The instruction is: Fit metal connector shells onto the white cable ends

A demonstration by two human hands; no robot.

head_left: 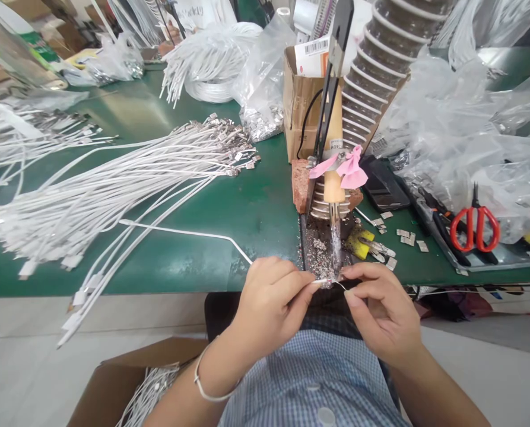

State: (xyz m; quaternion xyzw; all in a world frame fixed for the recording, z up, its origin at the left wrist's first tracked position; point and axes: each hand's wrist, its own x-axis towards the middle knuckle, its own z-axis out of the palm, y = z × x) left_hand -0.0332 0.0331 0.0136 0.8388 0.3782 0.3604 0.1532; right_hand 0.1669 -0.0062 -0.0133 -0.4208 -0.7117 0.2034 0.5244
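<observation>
My left hand (271,299) pinches the end of a white cable (189,233) whose metal connector (326,281) sits right under the tip of a fixed soldering iron (335,196). My right hand (380,305) is closed in a pinch on a thin solder wire (341,286) that meets the connector from the right. Both hands hover at the front edge of the green table (256,207), just above my lap. The iron hangs tip-down in a stand with a pink tag (349,169) tied to it.
A big bundle of white cables (113,190) with metal connectors fans over the table's left. A cardboard box (126,385) of cables stands at my lower left. Red scissors (473,222), clear plastic bags (465,130), a brick (300,184) and loose metal shells (407,237) lie to the right.
</observation>
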